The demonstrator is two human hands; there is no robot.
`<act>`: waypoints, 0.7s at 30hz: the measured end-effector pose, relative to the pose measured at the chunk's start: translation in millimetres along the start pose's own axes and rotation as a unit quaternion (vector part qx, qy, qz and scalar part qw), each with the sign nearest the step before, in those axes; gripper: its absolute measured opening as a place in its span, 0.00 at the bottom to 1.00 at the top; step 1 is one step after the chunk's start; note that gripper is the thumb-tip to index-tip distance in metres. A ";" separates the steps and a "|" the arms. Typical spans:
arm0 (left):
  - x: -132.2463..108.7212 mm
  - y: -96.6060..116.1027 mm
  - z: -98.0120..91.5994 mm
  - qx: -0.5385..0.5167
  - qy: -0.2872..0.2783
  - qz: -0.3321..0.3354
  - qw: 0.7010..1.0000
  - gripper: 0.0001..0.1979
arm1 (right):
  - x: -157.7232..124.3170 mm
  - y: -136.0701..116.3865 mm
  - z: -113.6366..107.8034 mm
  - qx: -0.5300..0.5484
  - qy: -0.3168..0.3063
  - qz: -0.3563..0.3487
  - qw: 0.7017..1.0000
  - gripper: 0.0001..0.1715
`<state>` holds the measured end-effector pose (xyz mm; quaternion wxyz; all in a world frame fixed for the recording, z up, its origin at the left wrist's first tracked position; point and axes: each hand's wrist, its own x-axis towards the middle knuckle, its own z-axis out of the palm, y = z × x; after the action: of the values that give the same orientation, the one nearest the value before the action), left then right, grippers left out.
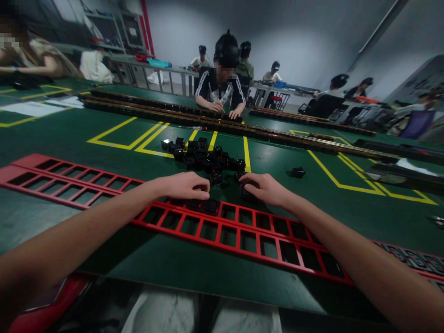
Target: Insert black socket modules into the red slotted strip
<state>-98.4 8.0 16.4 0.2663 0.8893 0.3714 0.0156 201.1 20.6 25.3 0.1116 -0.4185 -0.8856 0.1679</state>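
Right hand (pixel 262 187) gripping black block (pixel 246 191) — gap to red frame edge (pixel 237 207).

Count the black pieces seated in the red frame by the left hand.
2 clearly visible, side by side in the red frame: one black piece partly under the left hand, another immediately to its right. The hand may hide more.

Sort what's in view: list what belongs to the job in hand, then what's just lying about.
Seems part of the job:
red slotted frame
black pieces seated in it, by the left hand
black piece in the right hand
pile of black pieces beyond

Apparently just lying about:
white sheets, far left
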 end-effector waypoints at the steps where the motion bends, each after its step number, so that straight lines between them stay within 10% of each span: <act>1: -0.1 0.3 -0.1 -0.001 -0.001 0.000 1.000 0.18 | -0.3 -1.1 -0.3 -0.010 0.000 0.004 1.000 0.17; 21: 1.1 2.3 -0.4 0.022 0.002 -0.002 1.000 0.18 | -14.3 -30.1 -4.4 0.036 0.007 -0.099 0.994 0.21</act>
<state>-96.2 7.6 17.7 0.2460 0.8942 0.3739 0.0089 190.3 -7.5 40.3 0.1491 -0.3261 -0.9150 0.1848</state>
